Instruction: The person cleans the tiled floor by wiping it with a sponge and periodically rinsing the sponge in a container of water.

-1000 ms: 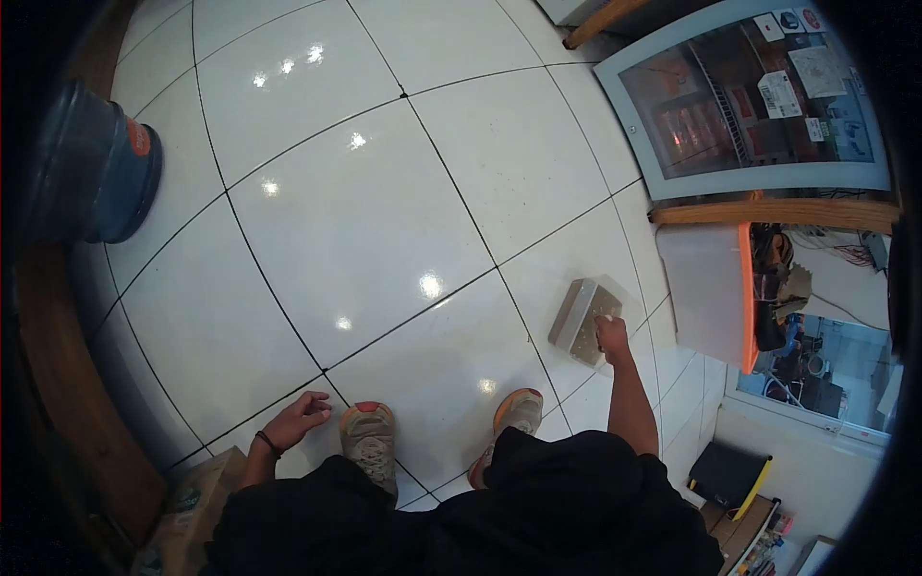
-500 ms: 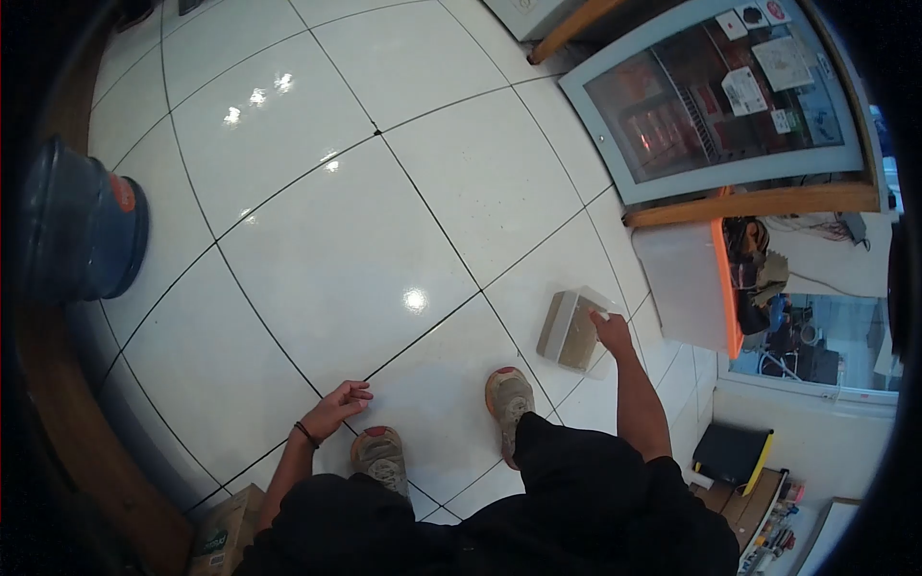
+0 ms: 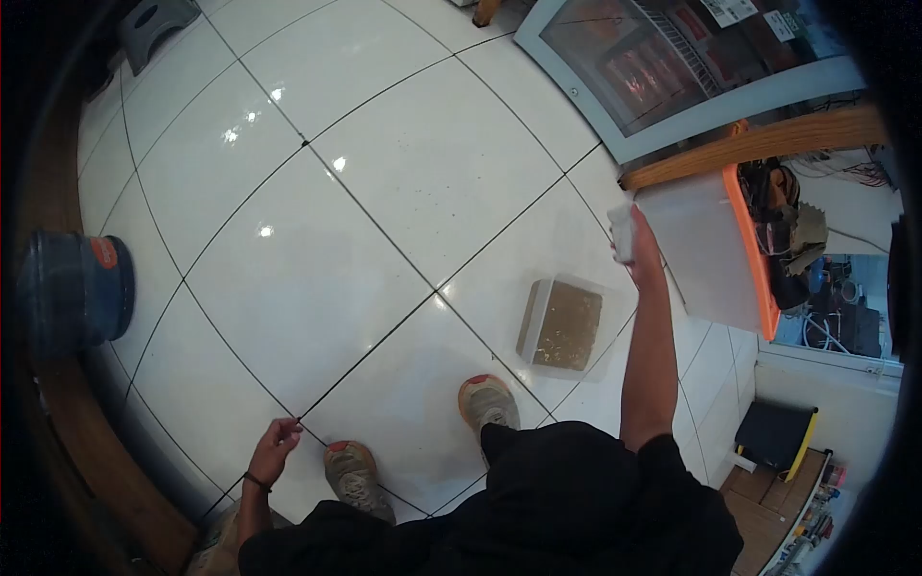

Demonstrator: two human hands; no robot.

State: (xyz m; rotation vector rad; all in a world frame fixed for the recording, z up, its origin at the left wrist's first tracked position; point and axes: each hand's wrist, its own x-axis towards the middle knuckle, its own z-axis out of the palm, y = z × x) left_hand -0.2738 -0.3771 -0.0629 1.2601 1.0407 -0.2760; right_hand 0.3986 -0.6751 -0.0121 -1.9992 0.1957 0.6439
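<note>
A whitish block-like wad (image 3: 622, 233), perhaps a sponge or folded cloth, sits in the grip of my right hand (image 3: 645, 252). This hand is raised in front of the plastic bin, up and to the right of a clear tub. The clear plastic tub (image 3: 560, 326) stands on the tiles and holds murky brown water. At the lower left, my left hand (image 3: 277, 444) hangs over the floor beside my shoe, fingers loosely bent and apart, holding nothing. A dark band circles that wrist.
White tiles (image 3: 317, 317) are wet-looking and reflective. A blue water jug (image 3: 82, 288) lies at the left. A glass-door fridge (image 3: 653, 77) and an orange-rimmed plastic bin (image 3: 701, 240) stand at the right. My two shoes (image 3: 488, 401) are beside the tub.
My right hand has lifted from over the tub, moving up and right with the whitish wad. My left hand has shifted left and down. The view has turned somewhat.
</note>
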